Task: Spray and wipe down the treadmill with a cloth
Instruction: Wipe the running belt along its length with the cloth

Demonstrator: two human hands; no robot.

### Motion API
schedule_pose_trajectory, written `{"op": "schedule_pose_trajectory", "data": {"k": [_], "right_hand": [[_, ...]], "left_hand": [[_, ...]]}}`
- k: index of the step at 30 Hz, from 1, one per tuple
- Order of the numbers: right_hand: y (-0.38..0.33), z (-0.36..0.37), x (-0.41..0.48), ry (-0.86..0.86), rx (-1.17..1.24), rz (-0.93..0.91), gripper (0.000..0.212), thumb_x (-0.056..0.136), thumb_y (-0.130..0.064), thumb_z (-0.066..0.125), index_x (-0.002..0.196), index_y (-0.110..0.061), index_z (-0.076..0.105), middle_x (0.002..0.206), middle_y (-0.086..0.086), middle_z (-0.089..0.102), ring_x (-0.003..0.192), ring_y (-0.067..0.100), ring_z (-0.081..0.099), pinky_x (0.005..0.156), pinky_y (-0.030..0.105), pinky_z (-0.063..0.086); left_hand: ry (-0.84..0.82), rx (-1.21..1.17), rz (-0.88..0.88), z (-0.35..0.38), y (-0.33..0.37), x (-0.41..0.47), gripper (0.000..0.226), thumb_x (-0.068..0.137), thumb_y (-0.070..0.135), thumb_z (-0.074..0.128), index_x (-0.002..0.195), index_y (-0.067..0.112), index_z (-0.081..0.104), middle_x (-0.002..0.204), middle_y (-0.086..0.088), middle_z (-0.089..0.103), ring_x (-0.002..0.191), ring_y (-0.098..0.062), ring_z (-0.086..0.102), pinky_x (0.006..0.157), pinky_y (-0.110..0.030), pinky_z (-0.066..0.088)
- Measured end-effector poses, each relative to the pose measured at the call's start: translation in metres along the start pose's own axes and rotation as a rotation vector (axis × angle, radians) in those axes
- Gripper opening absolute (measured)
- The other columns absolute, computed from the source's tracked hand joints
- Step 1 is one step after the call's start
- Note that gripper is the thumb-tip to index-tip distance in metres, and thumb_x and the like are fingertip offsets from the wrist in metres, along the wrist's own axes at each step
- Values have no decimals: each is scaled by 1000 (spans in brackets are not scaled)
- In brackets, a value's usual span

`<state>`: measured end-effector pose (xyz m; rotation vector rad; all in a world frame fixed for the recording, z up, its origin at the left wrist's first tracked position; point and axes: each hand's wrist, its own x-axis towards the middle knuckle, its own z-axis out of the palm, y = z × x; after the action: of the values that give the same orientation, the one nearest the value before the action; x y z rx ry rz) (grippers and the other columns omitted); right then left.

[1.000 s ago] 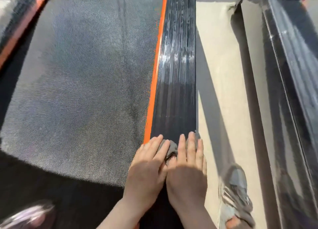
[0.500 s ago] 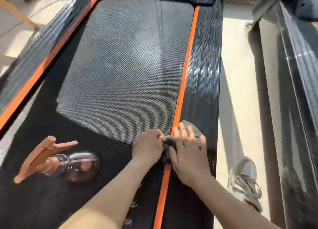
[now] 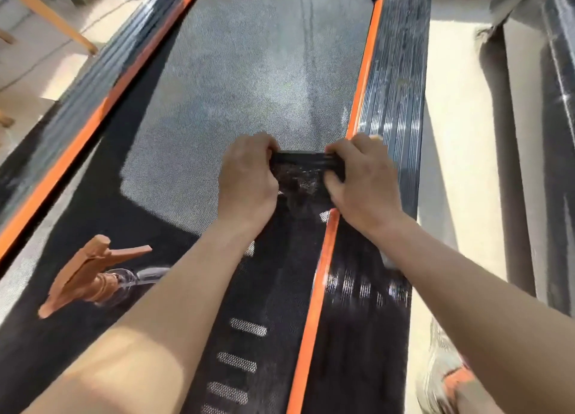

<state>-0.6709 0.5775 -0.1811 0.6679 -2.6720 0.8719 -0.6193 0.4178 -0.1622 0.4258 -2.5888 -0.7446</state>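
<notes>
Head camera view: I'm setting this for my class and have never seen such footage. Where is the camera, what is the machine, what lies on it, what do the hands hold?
No robot here: the camera sits on a person's head, looking down their bare arms. The long dark surface is a treadmill, orange stripes edging its belt. A clear spray bottle with an orange trigger lies on it, at left. The left hand and right hand each grip one end of a dark cloth, stretched between them.
</notes>
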Motion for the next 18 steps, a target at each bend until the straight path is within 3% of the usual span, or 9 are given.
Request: {"op": "schedule_pose_trajectory", "data": {"k": [2,3,6,8,10,12,13,15,18], "right_hand": [[-6,1,0,-66,-29,-61,24,84,-14,68,106,-7,68,97,14,62,97,38,55,78,43,46],[-7,3,-8,-205,-66,-59,23,86,-20,64,108,-11,67,100,12,62,99,36,55,79,42,45],[-22,11,-45,-767,-343,-113,19,89,-32,56,103,-24,66,102,1,65,104,28,58,82,41,34],[-36,20,-48,-759,-297,-123,21,90,-30,52,104,-26,68,103,0,68,102,27,62,78,40,30],[-39,37,-34,-598,-219,-45,33,94,-30,47,123,-24,62,119,8,66,114,31,59,78,37,33],[-29,56,-22,-649,-294,68,55,99,-37,41,151,-21,32,154,17,36,144,32,29,106,42,30],[-20,64,-22,-743,-380,106,63,101,-42,36,157,-22,15,163,16,14,151,30,10,118,46,14],[-7,78,-38,-808,-510,89,66,104,-47,25,159,-21,-1,165,17,-9,152,30,-7,121,48,-8],[-10,82,-75,-717,-443,-36,66,105,-45,30,158,-10,11,162,27,1,151,39,4,120,51,-2]], "left_hand": [[-5,84,-9,-3,-4,4,29,81,-6,49,97,11,67,103,-12,59,98,-31,53,79,-34,36],[-94,177,-28,-2,-10,1,30,79,-4,49,95,13,67,107,-11,59,100,-32,54,79,-34,38],[-631,478,-190,4,-29,-29,33,80,7,47,98,20,71,117,-6,65,104,-32,61,86,-38,51],[-713,516,-232,8,-42,-45,33,80,11,48,99,20,72,107,-6,69,102,-32,63,86,-41,53],[-584,488,-143,19,-51,-52,34,84,13,48,107,23,71,115,-8,65,111,-31,57,90,-39,50],[-539,440,-12,40,-54,-54,43,94,24,46,135,29,54,146,-11,44,133,-31,38,108,-40,34],[-575,419,18,50,-54,-54,49,98,33,43,147,31,38,159,-9,25,143,-28,24,115,-43,24],[-682,434,19,67,-61,-62,57,101,45,31,154,37,12,164,1,-4,150,-20,0,118,-50,9],[-723,550,117,60,-77,-90,61,98,48,15,155,33,1,164,0,-9,151,-21,-3,118,-50,9]]}}
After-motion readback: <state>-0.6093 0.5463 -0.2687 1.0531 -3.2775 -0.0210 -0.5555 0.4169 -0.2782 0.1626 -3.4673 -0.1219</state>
